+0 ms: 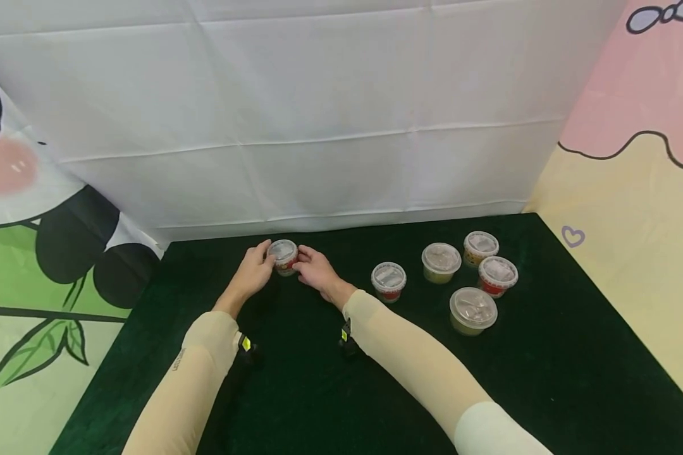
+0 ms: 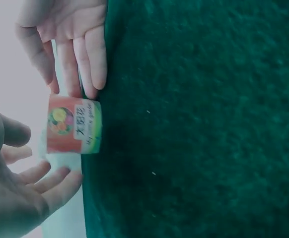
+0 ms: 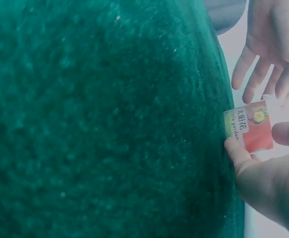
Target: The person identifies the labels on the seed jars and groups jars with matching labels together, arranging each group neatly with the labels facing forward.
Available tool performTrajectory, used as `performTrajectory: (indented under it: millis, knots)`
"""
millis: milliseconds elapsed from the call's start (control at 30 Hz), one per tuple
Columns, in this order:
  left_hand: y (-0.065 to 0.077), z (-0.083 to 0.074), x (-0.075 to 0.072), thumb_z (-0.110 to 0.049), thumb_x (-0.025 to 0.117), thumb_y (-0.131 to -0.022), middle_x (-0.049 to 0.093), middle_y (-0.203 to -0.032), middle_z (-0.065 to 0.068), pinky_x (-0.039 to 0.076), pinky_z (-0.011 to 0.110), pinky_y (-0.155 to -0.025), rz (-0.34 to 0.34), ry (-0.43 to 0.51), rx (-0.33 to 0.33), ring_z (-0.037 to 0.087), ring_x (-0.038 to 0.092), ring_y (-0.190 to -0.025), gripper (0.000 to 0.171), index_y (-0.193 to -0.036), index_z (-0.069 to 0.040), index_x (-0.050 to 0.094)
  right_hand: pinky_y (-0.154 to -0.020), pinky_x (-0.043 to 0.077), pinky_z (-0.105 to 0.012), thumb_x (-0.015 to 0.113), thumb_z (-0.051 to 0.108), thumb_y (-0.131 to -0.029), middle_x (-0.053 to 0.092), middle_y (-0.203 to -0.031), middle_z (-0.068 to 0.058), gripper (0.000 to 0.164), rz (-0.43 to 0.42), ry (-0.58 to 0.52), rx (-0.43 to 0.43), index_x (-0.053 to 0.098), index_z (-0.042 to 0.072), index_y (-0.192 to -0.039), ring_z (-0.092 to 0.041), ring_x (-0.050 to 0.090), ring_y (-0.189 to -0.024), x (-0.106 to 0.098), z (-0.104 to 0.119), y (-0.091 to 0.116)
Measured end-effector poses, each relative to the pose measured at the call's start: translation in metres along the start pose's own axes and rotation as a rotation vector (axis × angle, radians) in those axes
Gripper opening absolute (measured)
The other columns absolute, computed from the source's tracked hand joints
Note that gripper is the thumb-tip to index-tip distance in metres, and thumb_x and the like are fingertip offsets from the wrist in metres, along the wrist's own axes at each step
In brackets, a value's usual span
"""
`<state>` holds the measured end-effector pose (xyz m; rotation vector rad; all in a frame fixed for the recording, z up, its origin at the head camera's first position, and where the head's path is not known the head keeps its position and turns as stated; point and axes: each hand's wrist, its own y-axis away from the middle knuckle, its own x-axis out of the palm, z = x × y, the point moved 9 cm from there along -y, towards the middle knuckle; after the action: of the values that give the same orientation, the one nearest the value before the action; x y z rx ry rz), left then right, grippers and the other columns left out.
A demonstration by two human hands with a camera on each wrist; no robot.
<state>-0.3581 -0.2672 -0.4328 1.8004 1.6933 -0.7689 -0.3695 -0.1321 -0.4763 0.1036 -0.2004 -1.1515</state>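
A small lidded cup (image 1: pixel 283 254) with a red label stands near the back edge of the green cloth. Its label in the left wrist view shows a flower picture, Chinese characters and a green lower band. My left hand (image 1: pixel 253 270) is at the cup's left side, its relaxed fingers close around it. On the other side my right hand (image 1: pixel 320 273) has its fingertips at the cup wall. In the right wrist view, a finger (image 3: pixel 238 152) of the right hand meets the cup's lower side, while the thumb lies by the lid. Neither hand curls tightly round the cup.
Right of the hands stands another red lidded cup (image 1: pixel 388 282). Farther right are a pale cup (image 1: pixel 441 263), a yellow-patterned cup (image 1: pixel 480 247), a red cup (image 1: pixel 498 277) and a larger pale cup (image 1: pixel 473 311). A white cloth wall (image 1: pixel 330 177) rises behind the table.
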Motion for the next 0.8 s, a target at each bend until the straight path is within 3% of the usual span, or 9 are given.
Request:
performTrajectory:
  millis: [33, 133, 333, 467, 600, 700, 800]
  knots:
    - [0.000, -0.003, -0.001, -0.017, 0.038, -0.109, 0.025, -0.157, 0.032, 0.020, 0.060, -0.118, -0.020, -0.016, 0.018, 0.044, 0.025, -0.146, 0.055, -0.157, 0.006, 0.023, -0.109, 0.043, -0.046, 0.050, 0.007, -0.105, 0.041, -0.157, -0.014, 0.057, -0.006, -0.016, -0.001, 0.031, 0.009, -0.159, -0.028, 0.045, -0.139, -0.001, 0.002, 0.001]
    - [0.001, -0.018, -0.006, -0.014, 0.044, -0.107, 0.029, -0.155, 0.030, 0.025, 0.059, -0.117, -0.085, -0.036, 0.080, 0.043, 0.030, -0.143, 0.054, -0.156, 0.003, 0.031, -0.110, 0.041, -0.047, 0.051, 0.008, -0.105, 0.038, -0.159, -0.016, 0.059, -0.016, -0.011, -0.025, 0.030, 0.009, -0.160, -0.029, 0.044, -0.141, -0.008, 0.010, 0.006]
    - [0.011, -0.063, 0.000, -0.012, 0.052, -0.104, 0.035, -0.153, 0.026, 0.030, 0.059, -0.114, -0.160, -0.062, 0.239, 0.042, 0.035, -0.140, 0.052, -0.153, 0.000, 0.039, -0.117, 0.033, -0.041, 0.052, 0.015, -0.106, 0.041, -0.158, -0.010, 0.056, 0.009, 0.269, -0.173, 0.033, 0.009, -0.158, -0.023, 0.038, -0.145, -0.024, 0.045, 0.030]
    - [0.020, -0.098, 0.022, -0.012, 0.054, -0.104, 0.035, -0.153, 0.024, 0.037, 0.057, -0.110, -0.142, -0.084, 0.345, 0.040, 0.044, -0.132, 0.055, -0.154, 0.001, 0.035, -0.119, 0.029, -0.043, 0.050, 0.015, -0.108, 0.041, -0.158, -0.009, 0.056, 0.051, 0.423, -0.274, 0.030, 0.008, -0.159, -0.023, 0.033, -0.147, -0.043, 0.068, 0.057]
    - [0.031, -0.128, 0.044, -0.013, 0.057, -0.103, 0.035, -0.154, 0.021, 0.038, 0.053, -0.110, -0.106, -0.095, 0.432, 0.036, 0.047, -0.130, 0.059, -0.156, -0.001, 0.033, -0.119, 0.027, -0.046, 0.048, 0.015, -0.109, 0.042, -0.157, -0.012, 0.055, 0.047, 0.496, -0.349, 0.029, 0.006, -0.159, -0.024, 0.033, -0.147, -0.073, 0.083, 0.084]
    - [0.037, -0.141, 0.059, -0.013, 0.059, -0.102, 0.035, -0.154, 0.020, 0.036, 0.051, -0.113, -0.074, -0.092, 0.464, 0.034, 0.046, -0.135, 0.062, -0.157, -0.003, 0.031, -0.120, 0.025, -0.047, 0.049, 0.018, -0.109, 0.041, -0.157, -0.013, 0.055, 0.023, 0.526, -0.373, 0.030, 0.008, -0.159, -0.025, 0.033, -0.147, -0.096, 0.087, 0.103]
    - [0.039, -0.149, 0.079, -0.019, 0.058, -0.103, 0.032, -0.157, 0.018, 0.036, 0.051, -0.114, -0.006, -0.063, 0.452, 0.032, 0.043, -0.138, 0.065, -0.159, -0.007, 0.027, -0.120, 0.024, -0.050, 0.049, 0.021, -0.109, 0.037, -0.160, -0.013, 0.057, 0.011, 0.537, -0.365, 0.028, 0.009, -0.160, -0.027, 0.030, -0.148, -0.121, 0.081, 0.119]
